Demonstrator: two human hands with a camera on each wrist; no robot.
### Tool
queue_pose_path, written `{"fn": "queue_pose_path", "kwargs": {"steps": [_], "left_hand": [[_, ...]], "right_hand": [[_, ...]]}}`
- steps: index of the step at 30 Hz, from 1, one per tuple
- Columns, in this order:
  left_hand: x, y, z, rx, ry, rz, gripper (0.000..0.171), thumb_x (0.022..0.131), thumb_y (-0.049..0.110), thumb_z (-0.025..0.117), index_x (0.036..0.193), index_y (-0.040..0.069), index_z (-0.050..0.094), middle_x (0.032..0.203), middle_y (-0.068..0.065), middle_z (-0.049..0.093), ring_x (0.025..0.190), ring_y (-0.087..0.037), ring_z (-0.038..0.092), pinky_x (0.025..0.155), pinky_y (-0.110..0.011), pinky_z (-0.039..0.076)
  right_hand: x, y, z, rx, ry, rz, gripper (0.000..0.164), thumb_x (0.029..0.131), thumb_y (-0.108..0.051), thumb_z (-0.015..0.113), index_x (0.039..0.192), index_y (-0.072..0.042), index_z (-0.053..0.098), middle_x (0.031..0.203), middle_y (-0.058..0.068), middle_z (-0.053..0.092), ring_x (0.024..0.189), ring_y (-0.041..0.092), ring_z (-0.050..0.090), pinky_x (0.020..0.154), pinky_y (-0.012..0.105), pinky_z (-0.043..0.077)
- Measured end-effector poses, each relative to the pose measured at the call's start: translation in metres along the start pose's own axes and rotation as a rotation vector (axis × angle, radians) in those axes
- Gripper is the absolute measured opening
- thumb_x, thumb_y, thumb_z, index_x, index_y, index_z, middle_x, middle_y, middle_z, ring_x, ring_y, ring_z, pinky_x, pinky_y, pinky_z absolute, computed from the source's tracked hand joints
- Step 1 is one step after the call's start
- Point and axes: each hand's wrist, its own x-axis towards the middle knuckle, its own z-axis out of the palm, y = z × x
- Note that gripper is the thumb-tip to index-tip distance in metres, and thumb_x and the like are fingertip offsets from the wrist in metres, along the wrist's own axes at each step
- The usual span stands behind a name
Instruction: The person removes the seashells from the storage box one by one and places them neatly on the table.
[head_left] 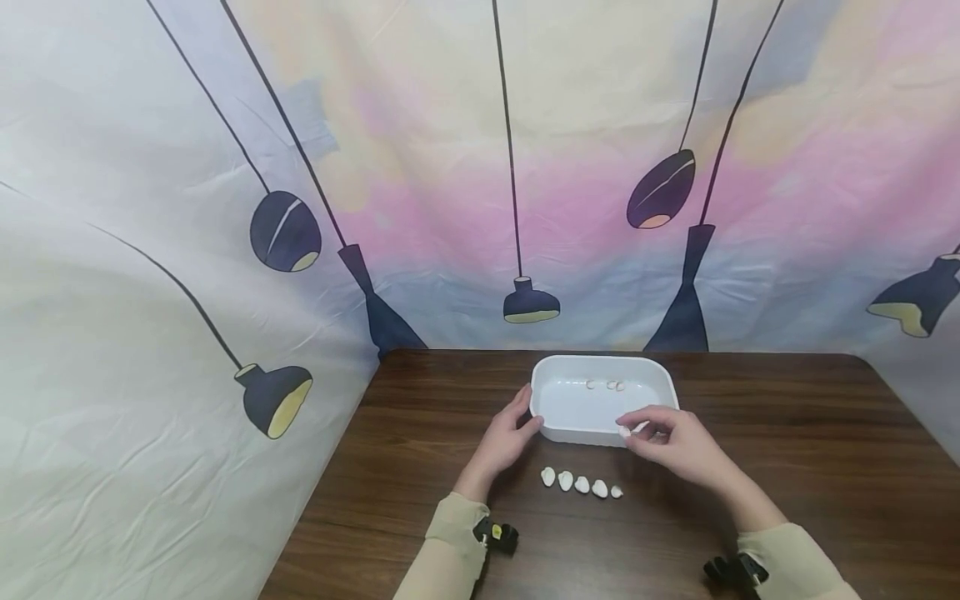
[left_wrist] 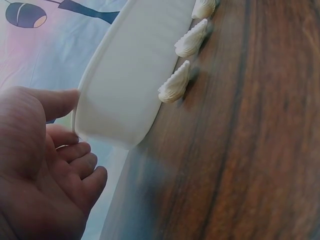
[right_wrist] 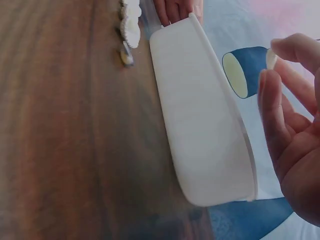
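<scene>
A white rectangular dish (head_left: pixel 573 434) stands on the brown table. My left hand (head_left: pixel 504 437) holds the dish's left end, thumb at the front corner and fingers along the side; the left wrist view shows the thumb (left_wrist: pixel 60 103) against the rim. Over the front right rim, my right hand (head_left: pixel 675 442) pinches a small white seashell (right_wrist: pixel 271 59) between thumb and fingertips. Several white seashells (head_left: pixel 582 484) lie in a row in front of the dish, the rightmost one smaller. Inside the dish, near its back wall, are small pale ring-like items (head_left: pixel 615 386), too small to identify.
The wood-grain table (head_left: pixel 420 433) reaches back to a hanging cloth (head_left: pixel 450 167) printed with dark lamps. More cloth hangs along the left side. A black strap device sits on each wrist, over light sleeves (head_left: pixel 456 533).
</scene>
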Motion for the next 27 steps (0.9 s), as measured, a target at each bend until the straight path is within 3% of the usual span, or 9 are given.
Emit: {"fn": "queue_pose_path", "kwargs": {"steps": [5, 10, 16, 27], "left_hand": [[-0.002, -0.002, 0.001, -0.009, -0.007, -0.015, 0.066, 0.111, 0.030, 0.057, 0.166, 0.001, 0.034, 0.174, -0.014, 0.028, 0.161, -0.029, 0.027, 0.129, -0.052, 0.025], [-0.003, 0.000, 0.000, -0.013, -0.002, -0.001, 0.066, 0.111, 0.028, 0.058, 0.166, 0.001, 0.034, 0.174, -0.015, 0.028, 0.161, -0.029, 0.026, 0.129, -0.052, 0.025], [0.000, 0.001, -0.002, -0.004, -0.003, -0.004, 0.066, 0.111, 0.029, 0.058, 0.166, 0.001, 0.034, 0.174, -0.015, 0.028, 0.161, -0.030, 0.026, 0.129, -0.053, 0.025], [0.001, 0.000, 0.000, 0.002, -0.002, -0.016, 0.066, 0.111, 0.029, 0.057, 0.166, 0.001, 0.034, 0.175, -0.015, 0.027, 0.161, -0.029, 0.026, 0.129, -0.052, 0.024]], "right_hand": [[-0.014, 0.005, 0.001, 0.015, -0.065, -0.027, 0.026, 0.091, -0.007, 0.085, 0.115, -0.005, 0.078, 0.079, -0.011, 0.072, 0.067, 0.006, 0.066, 0.057, 0.026, 0.054], [-0.016, 0.004, -0.003, -0.016, -0.114, -0.012, 0.021, 0.090, -0.011, 0.087, 0.109, -0.011, 0.078, 0.075, -0.012, 0.069, 0.063, 0.005, 0.062, 0.055, 0.026, 0.054], [-0.017, -0.001, -0.003, -0.030, -0.216, -0.061, 0.019, 0.090, -0.012, 0.087, 0.106, -0.017, 0.078, 0.075, -0.014, 0.069, 0.064, 0.005, 0.064, 0.055, 0.028, 0.057], [-0.022, 0.004, 0.007, -0.122, -0.365, 0.057, 0.018, 0.088, -0.011, 0.085, 0.104, -0.011, 0.076, 0.085, -0.014, 0.069, 0.076, 0.000, 0.064, 0.067, 0.025, 0.057]]}}
